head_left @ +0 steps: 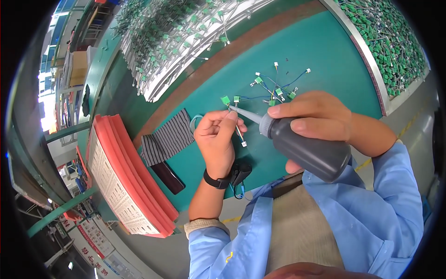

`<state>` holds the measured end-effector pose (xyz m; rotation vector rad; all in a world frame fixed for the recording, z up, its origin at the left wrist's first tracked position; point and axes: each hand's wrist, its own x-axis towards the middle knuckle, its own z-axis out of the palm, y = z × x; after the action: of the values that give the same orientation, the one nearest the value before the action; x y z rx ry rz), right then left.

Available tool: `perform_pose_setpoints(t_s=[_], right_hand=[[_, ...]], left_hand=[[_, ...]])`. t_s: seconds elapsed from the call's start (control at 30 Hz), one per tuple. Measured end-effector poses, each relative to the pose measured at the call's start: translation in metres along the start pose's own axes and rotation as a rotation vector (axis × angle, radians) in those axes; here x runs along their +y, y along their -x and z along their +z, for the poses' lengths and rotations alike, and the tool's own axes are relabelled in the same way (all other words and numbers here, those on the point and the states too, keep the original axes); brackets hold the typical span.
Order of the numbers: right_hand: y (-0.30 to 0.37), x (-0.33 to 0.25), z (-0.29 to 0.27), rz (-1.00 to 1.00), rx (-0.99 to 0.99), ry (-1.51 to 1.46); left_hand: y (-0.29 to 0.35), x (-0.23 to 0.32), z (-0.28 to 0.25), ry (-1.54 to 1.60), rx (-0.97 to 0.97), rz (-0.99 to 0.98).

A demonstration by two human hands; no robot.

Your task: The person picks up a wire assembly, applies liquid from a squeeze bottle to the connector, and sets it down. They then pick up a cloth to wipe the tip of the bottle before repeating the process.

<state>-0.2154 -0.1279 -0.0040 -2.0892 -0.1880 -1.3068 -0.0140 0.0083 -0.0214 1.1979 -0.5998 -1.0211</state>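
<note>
Pinched in the fingers of my left hand (218,132) is a small green circuit board (225,100) with thin wires, a white connector (244,143) hanging below the fingers. My right hand (320,116) grips a dark grey squeeze bottle (311,149), tilted so its long pale nozzle (246,114) points left. The nozzle tip is at the board, close to my left fingertips; whether it touches cannot be made out. Beyond the bottle, several more wired green boards (278,92) lie loose on the green mat (260,60).
A heap of wired boards (172,37) on white material fills the far left. At far right, a metal-edged tray (367,56) holds many more. A striped cloth (169,135), a dark phone (168,177) and red document holders (134,172) lie left. A strap with a black clip (240,172) circles my left wrist.
</note>
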Motion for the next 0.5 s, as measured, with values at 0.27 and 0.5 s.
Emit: perform_pose_setpoints(t_s=[0.27, 0.5], right_hand=[[0.0009, 0.0014, 0.0038, 0.001, 0.024, 0.014], [-0.0002, -0.0012, -0.0012, 0.034, -0.051, -0.019]], left_hand=[[0.0021, 0.0005, 0.0043, -0.056, 0.005, 0.072], [0.0012, 0.0019, 0.0054, -0.068, 0.006, 0.094]])
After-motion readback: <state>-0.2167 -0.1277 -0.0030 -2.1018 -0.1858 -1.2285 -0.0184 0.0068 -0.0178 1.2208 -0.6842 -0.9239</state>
